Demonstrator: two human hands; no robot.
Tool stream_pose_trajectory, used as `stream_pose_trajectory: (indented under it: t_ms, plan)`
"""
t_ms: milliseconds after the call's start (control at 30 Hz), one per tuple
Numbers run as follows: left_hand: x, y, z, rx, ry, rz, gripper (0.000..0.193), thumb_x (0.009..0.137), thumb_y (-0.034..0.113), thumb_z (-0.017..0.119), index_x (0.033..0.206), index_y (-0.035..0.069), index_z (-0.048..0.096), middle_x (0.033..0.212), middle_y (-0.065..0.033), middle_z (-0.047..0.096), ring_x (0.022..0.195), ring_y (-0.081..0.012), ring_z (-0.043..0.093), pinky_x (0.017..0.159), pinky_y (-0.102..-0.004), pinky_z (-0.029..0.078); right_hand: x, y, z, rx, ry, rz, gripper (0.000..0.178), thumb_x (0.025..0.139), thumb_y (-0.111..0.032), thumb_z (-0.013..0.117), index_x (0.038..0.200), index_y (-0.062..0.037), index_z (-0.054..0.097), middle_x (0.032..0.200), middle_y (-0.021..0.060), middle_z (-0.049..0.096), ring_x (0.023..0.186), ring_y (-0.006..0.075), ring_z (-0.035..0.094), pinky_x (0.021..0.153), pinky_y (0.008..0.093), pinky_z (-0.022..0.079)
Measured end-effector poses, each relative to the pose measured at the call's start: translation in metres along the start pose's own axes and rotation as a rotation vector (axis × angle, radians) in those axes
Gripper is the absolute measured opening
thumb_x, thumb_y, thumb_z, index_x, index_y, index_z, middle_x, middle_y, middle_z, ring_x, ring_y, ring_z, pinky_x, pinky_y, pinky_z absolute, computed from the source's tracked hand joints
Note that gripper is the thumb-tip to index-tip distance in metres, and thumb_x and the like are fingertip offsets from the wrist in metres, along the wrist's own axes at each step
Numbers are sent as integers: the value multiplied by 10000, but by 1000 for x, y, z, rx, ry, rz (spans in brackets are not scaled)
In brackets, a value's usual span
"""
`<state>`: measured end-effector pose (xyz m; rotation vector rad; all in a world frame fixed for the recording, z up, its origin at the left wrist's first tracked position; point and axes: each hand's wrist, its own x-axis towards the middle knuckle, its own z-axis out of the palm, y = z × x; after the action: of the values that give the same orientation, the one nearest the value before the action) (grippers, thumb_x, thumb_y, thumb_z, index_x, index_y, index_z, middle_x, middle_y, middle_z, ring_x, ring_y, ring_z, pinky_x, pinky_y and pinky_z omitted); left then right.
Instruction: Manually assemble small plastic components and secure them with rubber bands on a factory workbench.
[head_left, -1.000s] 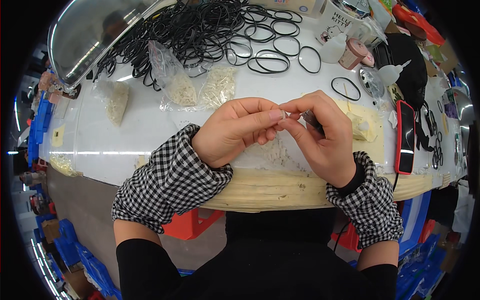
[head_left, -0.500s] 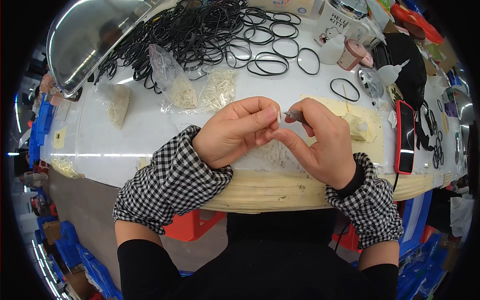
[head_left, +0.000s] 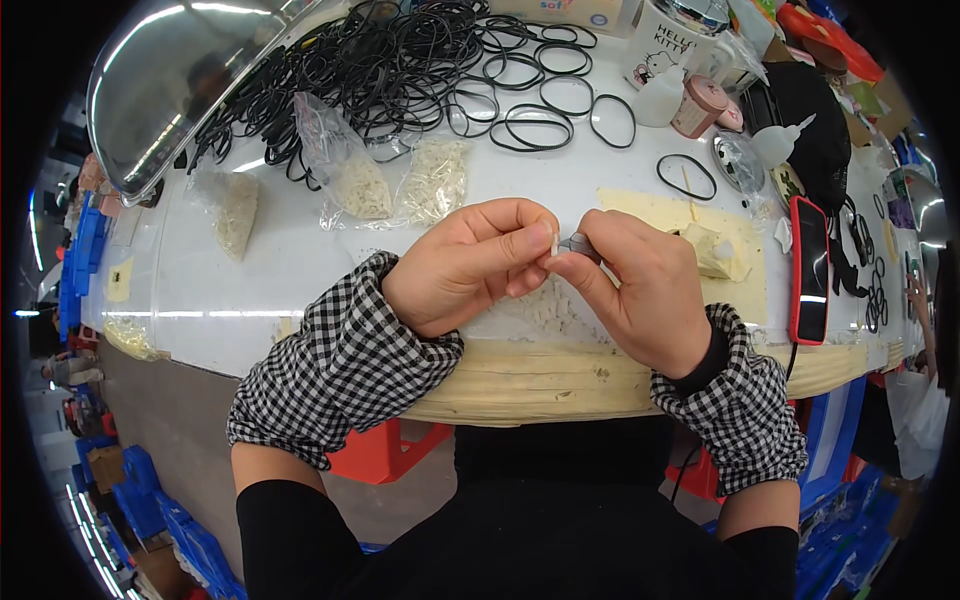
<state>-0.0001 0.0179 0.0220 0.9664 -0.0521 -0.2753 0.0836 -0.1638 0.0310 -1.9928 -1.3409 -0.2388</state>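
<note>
L hand (head_left: 470, 262) fingers pinch a white piece (head_left: 553, 243); R hand (head_left: 640, 290) fingers grip a grey tool (head_left: 578, 243) touching it, above worktop (head_left: 250, 290).

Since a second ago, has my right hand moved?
No. The right hand sits at the same spot beside the red phone, fingertips meeting the left hand.

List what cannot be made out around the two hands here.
- Head view: the small white piece pinched by the left hand is too small to identify.
- The dark tool in the right hand is mostly hidden by its fingers.
- Loose pale bits under both hands are partly covered by them.
</note>
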Motion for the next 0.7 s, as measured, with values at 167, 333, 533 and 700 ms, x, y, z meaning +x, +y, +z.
stream_pose_trajectory:
  t_ms: [167,333,533,700]
  plan:
    - [0,0,0,4,-9,8,166,964,206,511,976,50,566,824,32,533,739,-61,491,664,-195,401,-1,0,0,6,-11,5,330,836,-347,648,718,-73,506,589,48,498,496,227,518,437,332,395]
    - [0,1,4,47,32,-8,181,959,222,513,928,44,519,849,14,483,719,-51,446,615,-170,369,-1,2,4,24,56,-11,325,832,-349,652,720,-76,518,577,49,490,490,227,514,433,328,392]
    - [0,1,5,54,37,-2,178,961,217,506,919,45,516,849,10,474,712,-51,434,611,-168,363,-2,0,-1,19,-24,20,340,830,-349,655,718,-63,511,607,55,510,507,229,522,444,327,400]
    - [1,3,-3,-63,222,73,147,945,171,511,915,31,545,914,-43,572,775,-90,529,700,-204,450,1,0,-5,94,-143,112,273,817,-271,668,754,-42,535,648,81,533,573,262,552,506,349,429]
